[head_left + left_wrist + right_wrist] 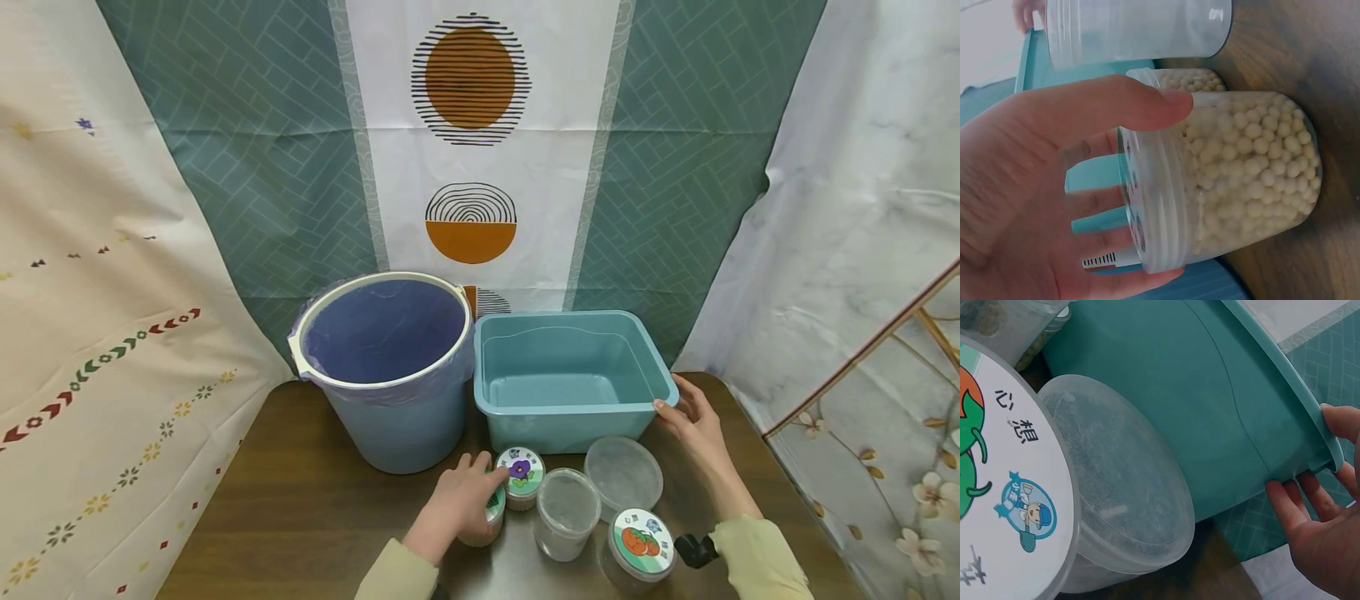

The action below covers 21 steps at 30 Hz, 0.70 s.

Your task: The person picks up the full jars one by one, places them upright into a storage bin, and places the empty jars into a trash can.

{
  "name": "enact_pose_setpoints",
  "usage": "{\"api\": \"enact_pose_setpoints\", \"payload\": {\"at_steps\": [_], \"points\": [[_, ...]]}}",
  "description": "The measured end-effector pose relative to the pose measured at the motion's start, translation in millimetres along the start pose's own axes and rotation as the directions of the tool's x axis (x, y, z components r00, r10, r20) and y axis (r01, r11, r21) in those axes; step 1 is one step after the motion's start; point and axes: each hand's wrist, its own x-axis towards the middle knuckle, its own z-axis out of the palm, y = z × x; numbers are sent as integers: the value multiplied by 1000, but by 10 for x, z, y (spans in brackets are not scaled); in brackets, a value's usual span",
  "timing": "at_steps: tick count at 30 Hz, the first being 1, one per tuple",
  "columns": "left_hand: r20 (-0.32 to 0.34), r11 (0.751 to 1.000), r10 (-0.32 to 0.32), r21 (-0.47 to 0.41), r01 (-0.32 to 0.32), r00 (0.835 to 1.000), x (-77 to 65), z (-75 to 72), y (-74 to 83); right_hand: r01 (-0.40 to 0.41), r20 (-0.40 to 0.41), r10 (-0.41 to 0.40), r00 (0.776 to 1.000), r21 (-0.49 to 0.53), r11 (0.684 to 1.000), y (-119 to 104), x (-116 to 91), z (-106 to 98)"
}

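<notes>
My left hand (463, 493) grips a clear plastic jar (1254, 169) of cream-coloured balls by its lid, the thumb on one side and the fingers round the other. The jar stands on the table. Just beyond it is a jar with a purple flower label (521, 471), also holding pale balls. My right hand (697, 423) holds the near right corner of a teal plastic basin (1166, 356), thumb on the rim and fingers around the outside. In front of the basin are two clear lidded jars, a smaller one (567, 510) and a wider one (624, 477).
A jar with an orange persimmon label (642, 543) stands by the right forearm. Left of the basin is a blue bin (408, 425) with a bag liner and white rim. All stand on a dark wooden table (300, 500), with hanging cloths behind and beside it.
</notes>
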Motion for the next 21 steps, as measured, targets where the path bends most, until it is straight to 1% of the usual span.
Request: {"api": "enact_pose_setpoints", "payload": {"at_steps": [3,8,12,15,18,21], "points": [[35,1000,1,1,-1,999,23,-19,-3,-3,3,3,1000,14,1000,3,2,5],[100,1000,15,-4,-14,995,47,-77,-21,-12,5,12,1000,-6,1000,-1,4,11],[143,999,48,-6,-48,989,51,-139,-39,-19,2,19,1000,2,1000,-2,6,11],[170,996,90,-1,-91,981,37,-200,-53,-23,3,23,1000,20,1000,1,6,8],[196,990,137,4,-140,971,15,-308,-59,-24,2,24,1000,18,1000,4,6,5],[232,984,169,19,-179,958,2,-478,-54,-28,-3,28,1000,4,1000,8,10,2]]}}
